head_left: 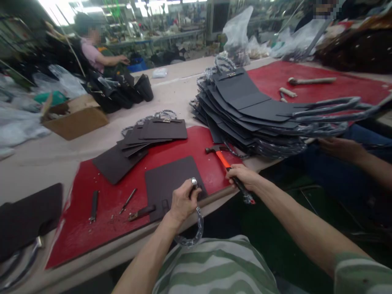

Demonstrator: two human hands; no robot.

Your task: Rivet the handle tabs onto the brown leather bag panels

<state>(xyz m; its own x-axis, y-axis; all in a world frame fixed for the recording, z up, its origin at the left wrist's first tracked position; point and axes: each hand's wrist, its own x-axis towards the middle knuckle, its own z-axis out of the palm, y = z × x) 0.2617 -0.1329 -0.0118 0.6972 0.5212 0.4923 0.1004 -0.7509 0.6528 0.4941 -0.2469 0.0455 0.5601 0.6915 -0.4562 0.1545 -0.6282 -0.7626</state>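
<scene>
My right hand (246, 177) is wrapped round the grip of a claw hammer (223, 159) with an orange and black handle. Its head lies over the red mat. My left hand (183, 201) is closed on a plastic-wrapped bag handle (199, 227), whose loop hangs past the table edge. A shiny metal end (194, 182) shows above the fingers; what else they pinch is hidden. Under this hand, a dark brown bag panel (171, 175) lies flat on the mat. Left of it are a strap with a metal fitting (142, 213) and a thin metal punch (128, 201).
The red mat (82, 212) carries another short dark strap (94, 204) and a small stack of brown panels (162, 130). A tall pile of dark panels with wrapped handles (245, 102) stands right. Mallets (315, 81), a cardboard box (76, 122) and co-workers are around the table.
</scene>
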